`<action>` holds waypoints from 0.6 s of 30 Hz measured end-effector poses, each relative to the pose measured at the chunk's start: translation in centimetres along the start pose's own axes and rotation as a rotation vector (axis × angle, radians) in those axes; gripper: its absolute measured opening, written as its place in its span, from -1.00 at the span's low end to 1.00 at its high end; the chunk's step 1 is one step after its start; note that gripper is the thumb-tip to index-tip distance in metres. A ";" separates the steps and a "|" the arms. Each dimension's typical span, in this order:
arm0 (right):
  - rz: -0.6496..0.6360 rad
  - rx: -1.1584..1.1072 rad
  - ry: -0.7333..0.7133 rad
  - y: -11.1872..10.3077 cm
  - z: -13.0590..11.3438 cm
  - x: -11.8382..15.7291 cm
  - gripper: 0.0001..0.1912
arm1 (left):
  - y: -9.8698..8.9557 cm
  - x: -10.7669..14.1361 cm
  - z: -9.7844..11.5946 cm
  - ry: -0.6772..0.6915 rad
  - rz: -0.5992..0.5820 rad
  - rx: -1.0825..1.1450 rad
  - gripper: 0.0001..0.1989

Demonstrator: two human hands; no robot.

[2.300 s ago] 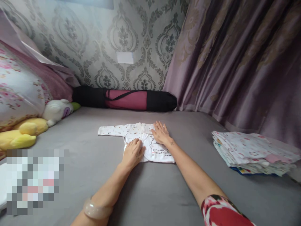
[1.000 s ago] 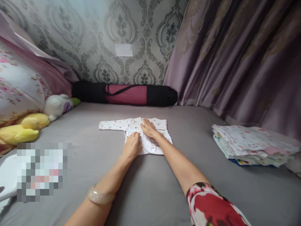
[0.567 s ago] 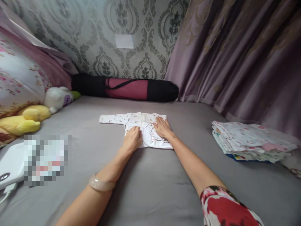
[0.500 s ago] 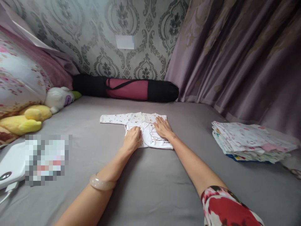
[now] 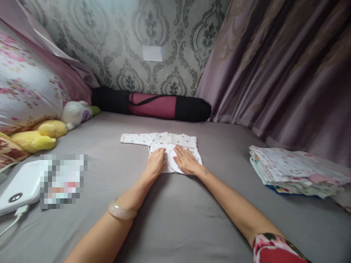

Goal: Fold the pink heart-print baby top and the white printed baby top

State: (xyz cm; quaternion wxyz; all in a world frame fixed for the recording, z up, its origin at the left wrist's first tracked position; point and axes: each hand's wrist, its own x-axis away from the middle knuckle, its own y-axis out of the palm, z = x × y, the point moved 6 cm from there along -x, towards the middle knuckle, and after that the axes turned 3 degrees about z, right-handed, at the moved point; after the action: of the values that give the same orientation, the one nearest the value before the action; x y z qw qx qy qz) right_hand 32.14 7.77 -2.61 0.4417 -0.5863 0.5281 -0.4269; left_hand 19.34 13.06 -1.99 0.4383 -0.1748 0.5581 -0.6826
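Note:
A small white baby top point(image 5: 162, 138) with a dotted pattern lies spread on the grey bed. One sleeve stretches out to the left; on the right side no sleeve sticks out, and the edge looks folded in. My left hand point(image 5: 157, 160) is closed at the top's lower left part, its fingers curled against the cloth. Lying flat on the front right panel is my right hand point(image 5: 187, 160), fingers stretched, partly covering the printed drawing there.
To the right sits a stack of folded clothes point(image 5: 296, 171). A white power bank point(image 5: 24, 186) with a cable and a blurred-out item lie left. Plush toys point(image 5: 35, 137) rest by a floral pillow point(image 5: 27, 87). A black and maroon rolled bag point(image 5: 153, 106) lines the wall.
My right hand has slid from the top's upper right down and inward over its printed front. My left hand stays closed at the same spot. The view has shifted slightly.

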 end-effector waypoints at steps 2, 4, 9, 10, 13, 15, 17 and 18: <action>0.004 -0.017 -0.021 -0.1 -0.5 0.2 -0.31 | 0.1 0.0 -0.1 -0.007 0.004 0.013 -0.66; 0.010 -0.034 -0.052 0.1 -1.1 0.5 -0.31 | 0.1 0.0 -0.2 -0.019 0.013 0.026 -0.67; -0.032 -0.049 -0.075 0.6 -1.9 1.0 -0.31 | 0.4 -0.2 -0.6 -0.054 0.046 0.095 -0.66; -0.042 -0.054 -0.079 0.5 -1.9 0.9 -0.31 | 0.3 -0.2 -0.7 -0.057 0.058 0.118 -0.65; -0.016 -0.071 -0.084 -0.5 -1.8 0.2 -0.35 | 0.2 -0.4 -0.9 -0.061 0.095 0.181 -0.62; 0.063 -0.069 -0.066 -1.7 -1.6 -0.9 -0.41 | 0.1 -0.4 -1.0 -0.067 0.106 0.203 -0.62; 0.131 -0.059 -0.014 -2.5 -1.1 -2.5 -0.43 | 0.1 -0.4 -1.0 -0.070 0.107 0.208 -0.62; 0.145 -0.058 0.020 -2.7 -0.8 -3.4 -0.42 | 0.2 -0.4 -1.0 -0.071 0.108 0.207 -0.63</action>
State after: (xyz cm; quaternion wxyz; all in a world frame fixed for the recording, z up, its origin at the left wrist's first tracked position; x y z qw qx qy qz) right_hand 31.73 11.22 0.10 0.4492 -0.5547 0.5856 -0.3842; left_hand 18.92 14.02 -2.34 0.5094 -0.1223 0.4774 -0.7054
